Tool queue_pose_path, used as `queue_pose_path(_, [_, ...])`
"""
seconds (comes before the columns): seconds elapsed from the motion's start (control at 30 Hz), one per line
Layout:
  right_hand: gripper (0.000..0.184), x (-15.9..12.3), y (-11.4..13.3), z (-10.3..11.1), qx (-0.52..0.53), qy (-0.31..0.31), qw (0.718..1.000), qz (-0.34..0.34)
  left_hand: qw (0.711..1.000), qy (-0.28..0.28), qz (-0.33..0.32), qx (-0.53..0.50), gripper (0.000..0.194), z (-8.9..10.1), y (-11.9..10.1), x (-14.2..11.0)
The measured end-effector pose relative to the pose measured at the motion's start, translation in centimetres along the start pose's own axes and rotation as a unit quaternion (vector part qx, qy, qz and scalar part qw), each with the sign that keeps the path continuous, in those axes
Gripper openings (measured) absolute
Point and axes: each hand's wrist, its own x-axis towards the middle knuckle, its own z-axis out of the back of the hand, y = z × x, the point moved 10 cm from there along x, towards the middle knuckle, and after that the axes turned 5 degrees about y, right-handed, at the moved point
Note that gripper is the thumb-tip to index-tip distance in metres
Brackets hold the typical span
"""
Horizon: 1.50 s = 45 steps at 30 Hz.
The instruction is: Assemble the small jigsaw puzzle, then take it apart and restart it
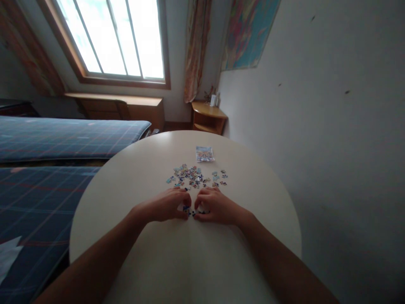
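Both hands are low over the near half of a round white table, side by side with a small gap between them. My left hand curls its fingers and thumb around dark blue jigsaw pieces on the tabletop. Opposite it, my right hand is closed the same way on a jigsaw piece, with more dark pieces partly hidden under its fingers. Just beyond the hands lies a loose pile of jigsaw pieces. A few separate pieces lie to its right. Behind the pile is a small picture sheet.
The round white table fills the middle. Plaid-covered beds stand close on the left. A white wall runs along the right side. At the back are a wooden corner shelf and a desk beneath the window.
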Motion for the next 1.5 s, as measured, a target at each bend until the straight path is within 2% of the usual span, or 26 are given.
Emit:
queue_pose_path(1.13, [0.019,0.24,0.28,-0.27,-0.002,-0.006,1.0,0.014,0.999,-0.028,-0.03,-0.006,0.022,0.2,-0.29,0.21])
queue_pose_path(1.33, [0.02,0.11,0.21,-0.24,0.002,-0.014,0.999,0.029,0.999,-0.025,-0.038,-0.005,0.019,0.28,-0.57,0.21])
queue_pose_path(1.5, [0.013,-0.11,0.86,-0.07,0.0,-0.008,0.997,0.07,0.999,-0.02,-0.035,-0.005,0.02,0.41,-0.7,0.18])
